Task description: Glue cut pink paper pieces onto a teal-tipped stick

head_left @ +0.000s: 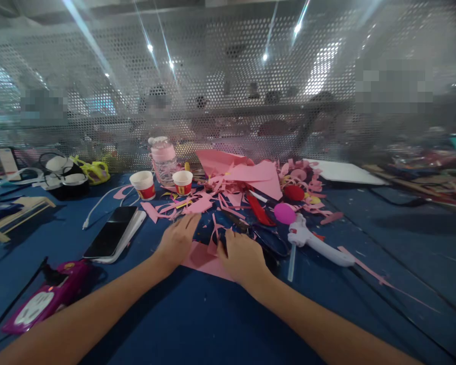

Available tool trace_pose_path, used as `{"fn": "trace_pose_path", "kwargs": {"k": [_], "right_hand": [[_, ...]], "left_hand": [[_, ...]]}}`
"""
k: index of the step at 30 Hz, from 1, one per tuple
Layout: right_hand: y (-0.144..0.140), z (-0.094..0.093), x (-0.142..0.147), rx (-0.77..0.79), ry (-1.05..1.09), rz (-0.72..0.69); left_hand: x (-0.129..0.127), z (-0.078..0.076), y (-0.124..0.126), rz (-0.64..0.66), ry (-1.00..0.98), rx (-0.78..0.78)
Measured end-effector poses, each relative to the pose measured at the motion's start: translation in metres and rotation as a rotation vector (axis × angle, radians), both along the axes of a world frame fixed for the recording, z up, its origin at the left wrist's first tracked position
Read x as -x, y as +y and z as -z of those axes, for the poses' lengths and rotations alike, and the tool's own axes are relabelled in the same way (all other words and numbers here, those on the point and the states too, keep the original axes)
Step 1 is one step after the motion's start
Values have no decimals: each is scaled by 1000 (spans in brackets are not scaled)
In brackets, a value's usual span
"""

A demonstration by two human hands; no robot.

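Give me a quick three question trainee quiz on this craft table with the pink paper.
1. True or false: both hands rest on the pink paper sheet.
2. What lies just right of the right hand? A) glue gun B) phone C) paper cup
3. Which thing lies left of the left hand, screen up?

Key:
1. True; the hands press it flat on the blue table.
2. A, the white glue gun.
3. The phone.
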State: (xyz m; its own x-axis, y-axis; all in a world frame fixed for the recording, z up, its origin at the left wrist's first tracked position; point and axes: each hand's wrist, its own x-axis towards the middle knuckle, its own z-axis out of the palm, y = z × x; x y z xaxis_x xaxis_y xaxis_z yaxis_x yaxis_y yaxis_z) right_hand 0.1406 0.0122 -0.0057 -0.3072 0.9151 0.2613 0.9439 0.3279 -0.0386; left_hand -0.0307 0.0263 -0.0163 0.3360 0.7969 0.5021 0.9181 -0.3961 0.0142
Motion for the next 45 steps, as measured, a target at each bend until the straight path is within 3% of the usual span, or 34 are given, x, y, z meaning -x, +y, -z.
{"fn": "trace_pose_path", "kwargs": {"k": [4,9,14,21,26,33,38,43,45], "right_hand": [[5,-4,-3,29,22,26],[14,-7,-2,108,22,75],[14,-4,-4,98,13,13],[11,-6,-5,33,23,8],[7,-24,-9,-56,-44,27],[-14,-54,-42,-130,-318,327],[-3,-39,-86,-174,-446,444],[22,-27,-128,94,-348,544],[28,-27,-137,100,-328,513]], "left_hand": [[-11,4,-9,213,-383,28],[-13,-4,-9,194,-698,119],[-11,0,-7,179,-898,209],[-12,-1,-9,139,-956,194],[-11,-3,-10,161,-851,153],[-12,-4,-9,178,-830,125],[-13,-4,-9,141,-866,164],[-13,-4,-10,154,-938,229],[-13,-4,-10,176,-976,263]]}}
